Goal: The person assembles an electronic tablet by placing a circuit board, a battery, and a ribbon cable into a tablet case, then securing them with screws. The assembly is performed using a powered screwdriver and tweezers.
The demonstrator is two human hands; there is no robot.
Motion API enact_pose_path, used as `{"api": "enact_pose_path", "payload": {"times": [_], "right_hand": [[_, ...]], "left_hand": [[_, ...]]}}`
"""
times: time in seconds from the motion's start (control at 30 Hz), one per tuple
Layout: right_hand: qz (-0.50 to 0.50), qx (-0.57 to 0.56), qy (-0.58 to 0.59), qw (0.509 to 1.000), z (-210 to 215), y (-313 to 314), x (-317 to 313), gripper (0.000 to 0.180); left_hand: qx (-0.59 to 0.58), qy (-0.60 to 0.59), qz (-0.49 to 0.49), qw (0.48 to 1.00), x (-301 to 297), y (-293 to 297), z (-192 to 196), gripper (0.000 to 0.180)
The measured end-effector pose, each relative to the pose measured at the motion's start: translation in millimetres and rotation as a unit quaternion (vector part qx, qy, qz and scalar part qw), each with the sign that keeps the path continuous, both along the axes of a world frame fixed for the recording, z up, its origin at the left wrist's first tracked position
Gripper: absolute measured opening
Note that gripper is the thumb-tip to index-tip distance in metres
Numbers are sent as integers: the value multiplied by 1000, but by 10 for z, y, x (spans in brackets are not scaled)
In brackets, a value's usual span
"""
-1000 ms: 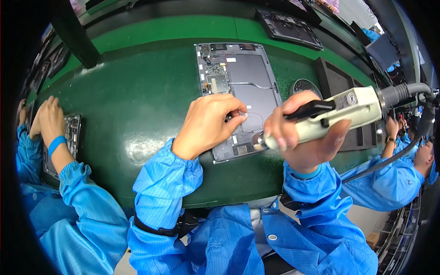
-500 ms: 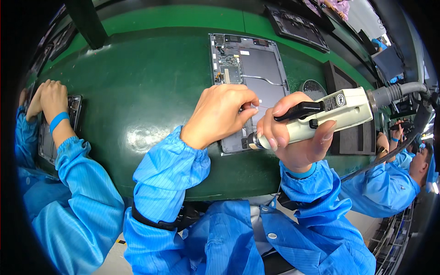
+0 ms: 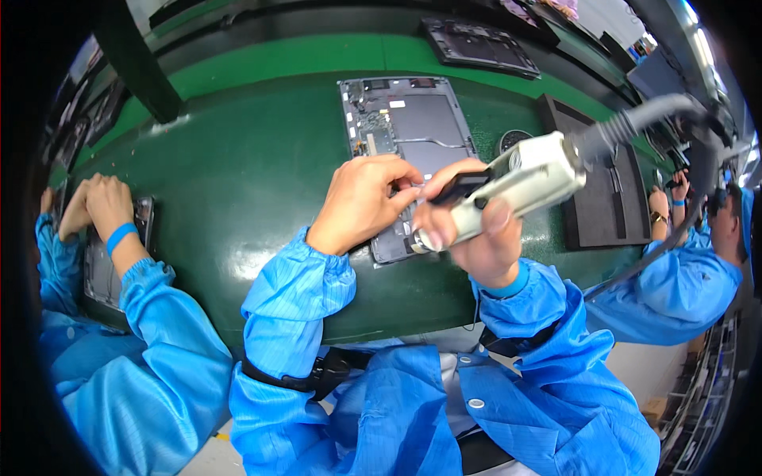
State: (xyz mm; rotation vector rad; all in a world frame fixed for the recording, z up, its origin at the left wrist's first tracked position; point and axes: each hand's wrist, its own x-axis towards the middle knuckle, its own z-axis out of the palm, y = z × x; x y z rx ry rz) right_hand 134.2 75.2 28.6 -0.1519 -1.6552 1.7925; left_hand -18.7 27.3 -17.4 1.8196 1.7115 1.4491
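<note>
My right hand (image 3: pixel 494 247) is wrapped round a cream-coloured electric screwdriver (image 3: pixel 548 170) with a black lever. Its working end points down and left at the lower part of a laptop chassis (image 3: pixel 432 123); the tip is hidden. That grey chassis lies on the green table with a circuit board and a flat cable showing inside. Over its lower left part, my left hand (image 3: pixel 359 198) has thumb and forefinger pinched beside the right hand's fingers. Whatever sits in that pinch, if anything, cannot be made out. Motion blurs the right fingers.
A black foam tray (image 3: pixel 583 226) and a small round dish (image 3: pixel 516 140) stand right of the chassis. A thick grey cable (image 3: pixel 635 123) runs off the screwdriver. Another chassis (image 3: pixel 484 47) lies at the back. Co-workers' hands (image 3: pixel 111 210) and sleeves are at both sides.
The whole view has shifted. My right hand and the screwdriver have come closer to my left hand, and more of the foam tray shows. My left hand keeps its pinch over the chassis.
</note>
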Motion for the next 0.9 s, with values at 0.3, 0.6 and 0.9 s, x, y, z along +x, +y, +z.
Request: {"api": "enact_pose_path", "payload": {"times": [0.3,0.6,0.9], "right_hand": [[-332,17,-59,941,213,844,883,43],[-409,112,-197,884,-296,193,1162,32],[-212,-113,-249,938,-215,282,754,50]], "left_hand": [[-12,-28,10,999,2,39,116,11],[-93,84,350,928,-141,-50,92,27],[-122,59,321,937,-118,41,63,29]]}}
